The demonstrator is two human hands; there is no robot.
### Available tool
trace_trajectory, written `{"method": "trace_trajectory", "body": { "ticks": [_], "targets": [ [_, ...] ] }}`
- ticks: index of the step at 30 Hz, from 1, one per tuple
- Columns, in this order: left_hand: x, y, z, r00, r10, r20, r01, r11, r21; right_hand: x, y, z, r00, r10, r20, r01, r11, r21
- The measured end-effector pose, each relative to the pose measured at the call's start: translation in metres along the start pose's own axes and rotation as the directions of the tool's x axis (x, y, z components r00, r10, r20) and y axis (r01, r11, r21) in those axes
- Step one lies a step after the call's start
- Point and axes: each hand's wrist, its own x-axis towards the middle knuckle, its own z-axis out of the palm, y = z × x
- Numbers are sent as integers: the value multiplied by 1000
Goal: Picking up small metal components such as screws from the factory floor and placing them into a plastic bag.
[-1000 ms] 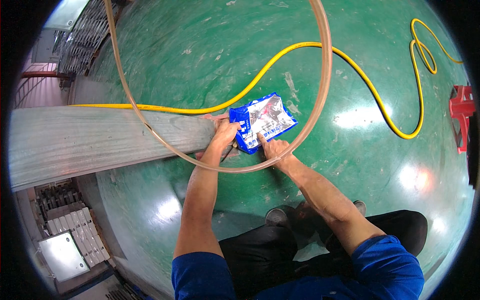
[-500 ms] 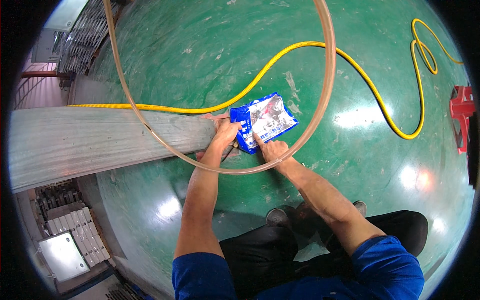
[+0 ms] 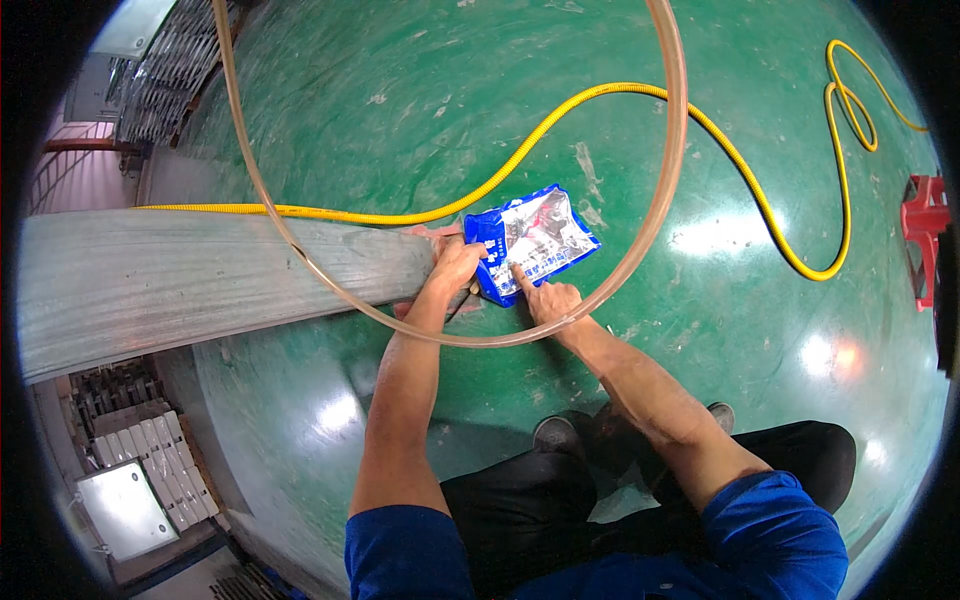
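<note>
A blue plastic bag (image 3: pixel 487 246) with a shiny silver, see-through-looking front panel lies near the middle, tilted, at the end of a long grey beam. Its contents cannot be made out, apart from some pinkish-red showing through. My left hand (image 3: pixel 458 262) is closed on the bag's left edge, thumb resting on the blue part. From the lower side, my right hand (image 3: pixel 550 300) touches the front with its index finger stretched out, its other fingers curled. A small round wooden stick end (image 3: pixel 475 288) shows just below the left hand.
The grey beam (image 3: pixel 220 275) runs in from the left. Over the green floor (image 3: pixel 400 130) winds a yellow hose (image 3: pixel 560 110). A clear tube (image 3: pixel 655 215) loops down in front of my view. A red stand (image 3: pixel 925 235) is at far right; metal parts (image 3: pixel 155 465) are stacked lower left.
The bag and both hands stay almost in place, with only a slight shift. The clear tube loop has swung a little to the right.
</note>
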Motion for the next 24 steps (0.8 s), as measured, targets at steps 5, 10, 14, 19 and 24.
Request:
{"method": "trace_trajectory", "body": {
  "ticks": [5,10,14,19,24],
  "targets": [
    [10,-18,-3,1000,10,-19,-10,1000,-23,-2,-8,-20,983,66,172,-71,997,22],
    [14,-30,-12,997,34,-67,-28,995,99,0,-14,-16,994,38,104,-44,998,51],
    [-1,6,6,999,25,42,-26,999,25,-3,12,6,999,35,-34,-34,999,41],
    [10,-17,-8,1000,5,29,-6,1000,18,-2,3,6,1000,13,-4,-13,999,36],
    [2,-5,-2,1000,-3,-5,3,998,55,-6,6,-2,999,20,47,-21,999,33]
  ]
}}
